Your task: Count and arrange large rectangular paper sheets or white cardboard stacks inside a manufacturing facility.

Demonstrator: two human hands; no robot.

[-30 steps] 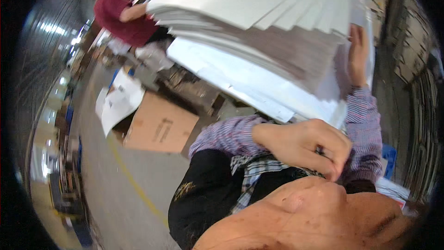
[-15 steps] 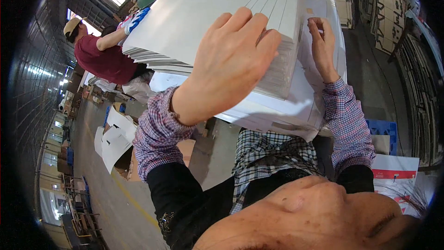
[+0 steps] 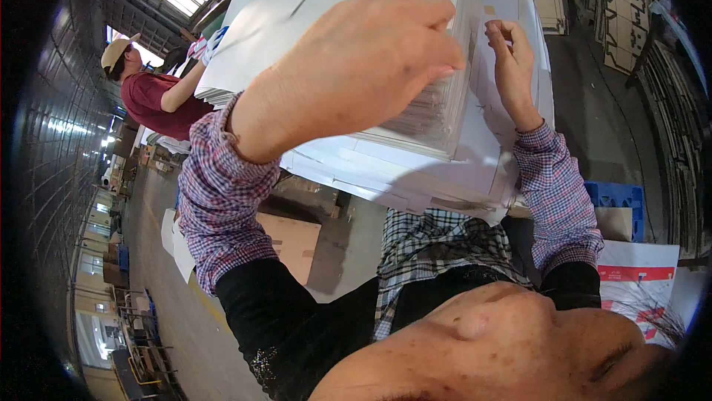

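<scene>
Head view: left hand [image 3: 356,67] grips sheet stack [image 3: 415,115] edge; right hand [image 3: 512,52] pinches sheets, fingertips hidden.

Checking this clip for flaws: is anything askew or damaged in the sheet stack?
The white sheets under the left hand sit fanned, edges stepped rather than flush. No tear or spill shows. The right hand touches the sheet behind.

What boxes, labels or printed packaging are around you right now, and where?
Brown cardboard box: on the floor lower left of the sheet stack, flat-sided, plain tan.
White printed sheet: lower right, white with a red band.
Blue crate: right, behind the right sleeve, slotted plastic.
Flattened brown cartons: upper right, die-cut shapes.
</scene>
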